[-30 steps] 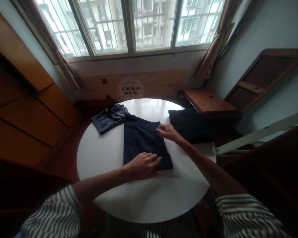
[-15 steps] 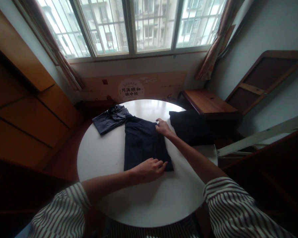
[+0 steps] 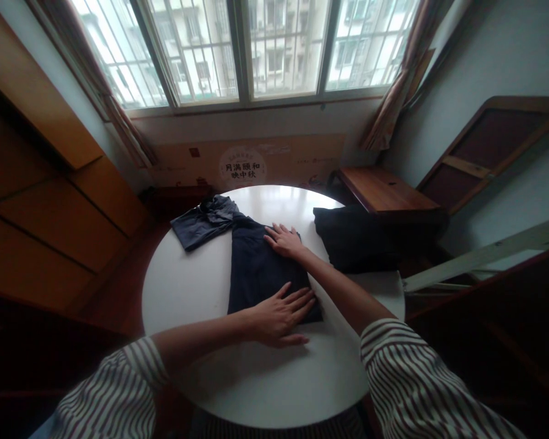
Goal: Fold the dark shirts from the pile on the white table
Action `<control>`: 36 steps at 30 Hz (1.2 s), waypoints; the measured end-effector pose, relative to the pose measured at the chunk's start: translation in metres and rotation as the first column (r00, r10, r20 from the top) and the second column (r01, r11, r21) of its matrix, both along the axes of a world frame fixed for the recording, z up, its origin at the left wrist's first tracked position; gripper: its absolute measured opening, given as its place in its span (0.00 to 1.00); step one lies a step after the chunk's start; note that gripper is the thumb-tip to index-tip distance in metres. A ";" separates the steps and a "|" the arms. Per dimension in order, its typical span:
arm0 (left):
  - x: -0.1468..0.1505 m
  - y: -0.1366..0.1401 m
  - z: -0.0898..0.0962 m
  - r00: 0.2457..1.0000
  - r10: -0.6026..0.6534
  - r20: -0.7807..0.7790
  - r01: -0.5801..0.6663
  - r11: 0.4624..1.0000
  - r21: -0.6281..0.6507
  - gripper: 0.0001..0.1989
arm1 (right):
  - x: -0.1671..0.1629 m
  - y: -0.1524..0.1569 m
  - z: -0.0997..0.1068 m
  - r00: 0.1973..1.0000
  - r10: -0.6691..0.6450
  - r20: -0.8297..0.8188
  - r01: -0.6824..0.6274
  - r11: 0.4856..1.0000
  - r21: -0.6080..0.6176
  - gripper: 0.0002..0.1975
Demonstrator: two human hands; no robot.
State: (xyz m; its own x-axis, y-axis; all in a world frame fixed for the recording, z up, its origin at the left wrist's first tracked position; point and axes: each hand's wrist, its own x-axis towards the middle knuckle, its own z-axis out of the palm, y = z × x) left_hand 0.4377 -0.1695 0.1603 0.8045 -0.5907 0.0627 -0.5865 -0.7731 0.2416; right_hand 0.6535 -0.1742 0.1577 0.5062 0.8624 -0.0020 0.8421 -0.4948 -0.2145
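Observation:
A dark navy folded garment [image 3: 256, 268] lies flat in the middle of a round white table [image 3: 183, 292]; which kind of garment it is I cannot tell. My left hand [image 3: 281, 314] rests on its near right part, fingers stretched out and spread, the thumb reaching past the near edge over the table. Farther off, my right hand [image 3: 283, 239] lies flat with fingers extended on the cloth's far right part. Neither hand grips anything.
A shiny dark folded piece [image 3: 201, 225] lies at the table's far left, touching the garment. Black cloth [image 3: 352, 238] sits at the right edge. Beyond stands a wooden bench [image 3: 388, 190], with a wooden-framed panel [image 3: 489, 152] leaning on the right wall. Orange cabinets [image 3: 46, 207] line the left.
Both hands have opened from pinching the garment's right side and now lie flat on it. My right hand has shifted left onto the cloth.

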 end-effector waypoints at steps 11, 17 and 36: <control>-0.105 0.035 0.013 0.869 0.452 0.202 -0.457 0.889 -0.026 0.26 | -0.063 0.032 0.015 0.899 0.422 0.119 -0.438 0.880 0.186 0.26; -0.128 0.057 -0.003 0.829 0.533 0.170 -0.542 0.840 0.006 0.29 | -0.061 0.066 0.005 0.933 0.361 0.002 -0.359 0.927 0.105 0.33; -0.100 0.134 0.014 0.886 0.377 0.270 -0.396 0.918 0.018 0.31 | -0.099 -0.065 0.015 0.880 0.476 0.006 -0.473 0.873 0.119 0.31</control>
